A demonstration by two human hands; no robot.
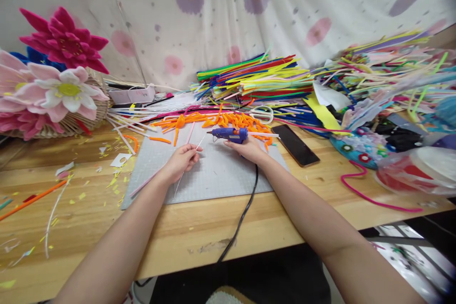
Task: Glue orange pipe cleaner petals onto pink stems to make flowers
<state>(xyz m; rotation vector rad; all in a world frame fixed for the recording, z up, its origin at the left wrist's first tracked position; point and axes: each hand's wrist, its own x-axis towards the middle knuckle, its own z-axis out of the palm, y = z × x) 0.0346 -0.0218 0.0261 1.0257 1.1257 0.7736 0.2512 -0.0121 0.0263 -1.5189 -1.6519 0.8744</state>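
Observation:
My left hand (183, 161) pinches a thin white wire (180, 183) over the grey cutting mat (217, 178); its upper end reaches up near the nozzle of a blue glue gun (230, 134). Wrapped round the gun's handle is my right hand (249, 148), with the nozzle pointing left. A clear glue stick sticks out of the gun's back, and a black cord (245, 211) hangs from it over the table edge. Orange fuzzy pieces (228, 119) lie heaped along the mat's back edge. A pale pink stem (144, 184) rests on the mat by my left forearm.
A black phone (295, 145) lies right of the mat, and white-handled scissors (262, 113) behind it. Bundles of coloured pipe cleaners (256, 76) fill the back. Fuzzy flowers (67, 90) stand at left; a plastic-wrapped tub (416, 171) sits at right.

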